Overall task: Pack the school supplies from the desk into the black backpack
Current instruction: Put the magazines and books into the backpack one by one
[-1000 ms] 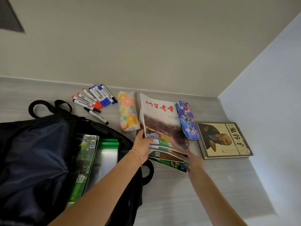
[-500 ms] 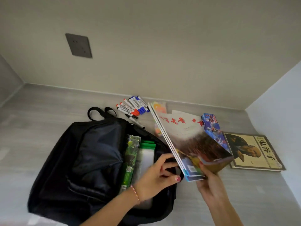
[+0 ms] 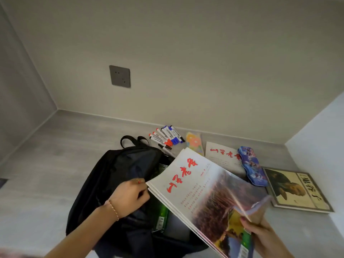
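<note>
The black backpack point(image 3: 119, 175) lies open on the desk with green books point(image 3: 161, 218) inside. My right hand point(image 3: 260, 233) grips a stack of magazines point(image 3: 201, 189) with red characters on the cover, tilted over the bag's opening. My left hand point(image 3: 130, 194) grips the edge of the backpack's flap beside the stack. One more magazine point(image 3: 221, 155) stays flat on the desk. Behind lie several markers point(image 3: 166, 136), a flowered pencil case point(image 3: 194, 144), a blue pencil case point(image 3: 253, 168) and a book with a portrait cover point(image 3: 296, 189).
The grey desk point(image 3: 46, 164) sits in an alcove with walls at the back, left and right. A wall socket point(image 3: 120, 76) is on the back wall. The blue pencil case overlaps the flat magazine's right edge.
My right hand has lifted the magazine stack off the desk and swung it left over the backpack. One magazine stayed behind. My left hand moved from the stack to the backpack's flap.
</note>
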